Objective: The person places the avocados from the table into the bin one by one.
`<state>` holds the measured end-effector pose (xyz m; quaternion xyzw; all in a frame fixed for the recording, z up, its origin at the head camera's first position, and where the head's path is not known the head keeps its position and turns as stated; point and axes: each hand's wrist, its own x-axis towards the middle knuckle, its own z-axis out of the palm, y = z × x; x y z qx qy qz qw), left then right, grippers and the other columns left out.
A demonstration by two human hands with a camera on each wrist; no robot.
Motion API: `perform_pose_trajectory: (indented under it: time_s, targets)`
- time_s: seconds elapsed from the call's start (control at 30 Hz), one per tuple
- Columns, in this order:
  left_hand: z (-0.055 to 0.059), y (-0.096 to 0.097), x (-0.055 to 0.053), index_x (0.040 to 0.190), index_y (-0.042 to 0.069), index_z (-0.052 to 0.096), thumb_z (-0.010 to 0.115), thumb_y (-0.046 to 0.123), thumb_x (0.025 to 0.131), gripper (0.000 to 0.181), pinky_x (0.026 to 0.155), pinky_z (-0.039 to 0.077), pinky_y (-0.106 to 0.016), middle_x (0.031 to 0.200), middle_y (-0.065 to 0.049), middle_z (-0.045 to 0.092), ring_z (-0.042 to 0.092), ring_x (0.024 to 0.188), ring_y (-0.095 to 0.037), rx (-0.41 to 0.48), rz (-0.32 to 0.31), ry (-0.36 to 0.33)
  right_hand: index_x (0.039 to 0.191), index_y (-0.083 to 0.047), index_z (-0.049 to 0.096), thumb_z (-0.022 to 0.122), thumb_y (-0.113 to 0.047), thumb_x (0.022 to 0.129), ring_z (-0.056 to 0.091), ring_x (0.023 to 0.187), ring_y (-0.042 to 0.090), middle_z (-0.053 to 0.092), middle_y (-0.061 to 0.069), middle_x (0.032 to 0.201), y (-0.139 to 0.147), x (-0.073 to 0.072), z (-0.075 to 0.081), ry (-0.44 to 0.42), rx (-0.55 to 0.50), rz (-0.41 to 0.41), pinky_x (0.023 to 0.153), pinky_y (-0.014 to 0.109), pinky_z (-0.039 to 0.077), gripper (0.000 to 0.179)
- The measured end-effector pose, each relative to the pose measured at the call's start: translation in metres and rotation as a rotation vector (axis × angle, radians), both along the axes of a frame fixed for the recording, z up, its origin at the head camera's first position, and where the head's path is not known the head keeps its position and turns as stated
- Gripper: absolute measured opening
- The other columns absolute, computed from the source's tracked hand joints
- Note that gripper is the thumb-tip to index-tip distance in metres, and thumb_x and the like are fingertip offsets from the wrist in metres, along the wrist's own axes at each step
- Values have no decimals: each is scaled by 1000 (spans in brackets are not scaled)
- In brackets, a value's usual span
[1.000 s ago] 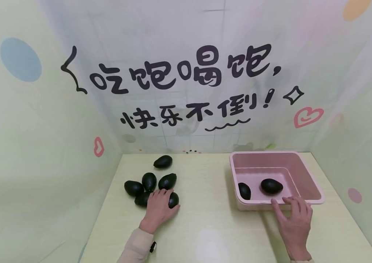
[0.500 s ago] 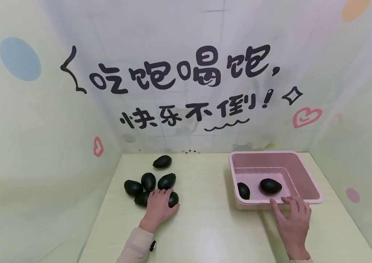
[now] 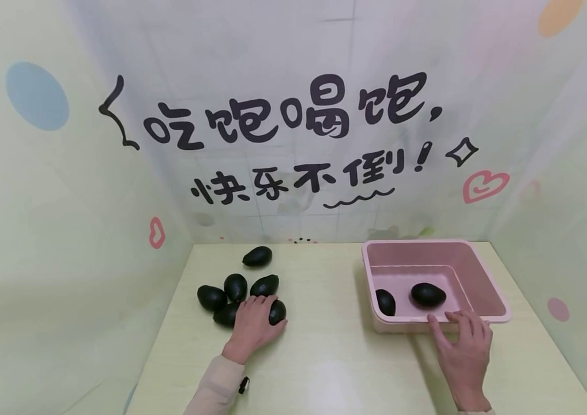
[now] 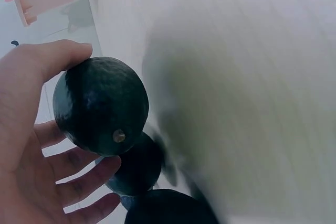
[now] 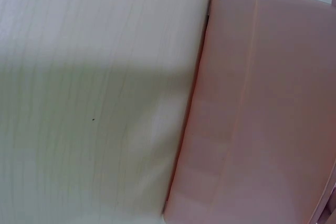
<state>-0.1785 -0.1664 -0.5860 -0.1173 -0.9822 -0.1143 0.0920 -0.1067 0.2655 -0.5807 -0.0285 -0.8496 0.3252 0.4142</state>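
Observation:
In the head view my left hand (image 3: pixel 254 320) grips a dark, smooth avocado (image 3: pixel 277 312) at the right front of a loose group. The left wrist view shows the thumb on one side of this avocado (image 4: pixel 100 103) and fingers on the other, its stem end facing the camera. My right hand (image 3: pixel 465 351) holds the near rim of a pink plastic bin (image 3: pixel 436 319), thumb and fingertips at the edge. Two avocados lie inside the bin, one (image 3: pixel 428 295) mid-floor and another (image 3: pixel 386 302) partly hidden by the near left wall.
Several more avocados lie on the pale wooden table (image 3: pixel 324 346) around my left hand, one (image 3: pixel 257 256) farther back and another (image 3: pixel 211 298) at the left. Printed fabric walls (image 3: pixel 293 225) enclose the table's back and sides. The bin stands at the back right.
My left hand and the avocado in it have shifted slightly to the right. The right hand stays at the bin's rim, and the other avocados keep their places.

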Motion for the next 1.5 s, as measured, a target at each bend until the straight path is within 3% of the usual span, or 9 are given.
perform_pose_trajectory:
  time_s: [0.47, 0.77, 1.1, 1.2, 1.3, 1.4, 1.5]
  targets:
    - [20, 9, -16, 131, 12, 72, 83, 48, 87, 58, 98, 55, -55, 125, -14, 74, 66, 118, -38, -7, -25, 2, 104, 9, 70, 85, -25, 80, 51, 113, 52, 66, 30, 112, 1, 0, -3, 0, -8, -1, 110, 25, 23, 45]
    - [28, 14, -21, 130, 13, 72, 83, 49, 86, 57, 99, 56, -55, 125, -12, 75, 67, 119, -36, -25, -46, 40, 104, 9, 70, 81, -40, 87, 51, 112, 52, 66, 30, 111, 1, 0, -2, 22, -1, 5, 111, 20, 19, 53]
    - [47, 27, -32, 131, 15, 71, 82, 53, 87, 59, 93, 57, -50, 121, -11, 75, 69, 113, -33, -88, -99, 78, 104, 9, 69, 85, -23, 79, 51, 114, 52, 66, 30, 112, 0, 0, 1, -9, -5, 3, 110, 22, 20, 43]
    - [54, 32, -35, 132, 14, 71, 82, 52, 88, 59, 95, 57, -51, 121, -11, 76, 69, 114, -33, -84, -117, 76, 104, 10, 69, 85, -23, 80, 51, 114, 52, 66, 30, 112, 0, 0, 4, -23, 6, 8, 108, 28, 25, 44]
    - [60, 37, -36, 133, 14, 71, 81, 52, 89, 59, 97, 57, -51, 123, -11, 76, 68, 116, -33, -80, -135, 65, 104, 10, 69, 85, -23, 80, 51, 113, 53, 66, 30, 112, 1, 2, 10, -52, 35, 15, 104, 44, 36, 44]
    - [64, 41, -36, 133, 16, 70, 80, 53, 90, 58, 97, 57, -51, 123, -10, 76, 68, 117, -32, -94, -150, 66, 104, 8, 71, 87, -22, 79, 53, 112, 52, 67, 28, 112, 2, 5, 18, -100, 67, 9, 93, 61, 44, 42]
    - [68, 45, -37, 134, 17, 70, 79, 55, 90, 58, 97, 58, -50, 123, -8, 76, 69, 116, -31, -119, -158, 76, 103, 7, 74, 90, -17, 76, 56, 110, 50, 68, 26, 112, 3, 9, 25, -134, 103, 4, 81, 68, 51, 39]
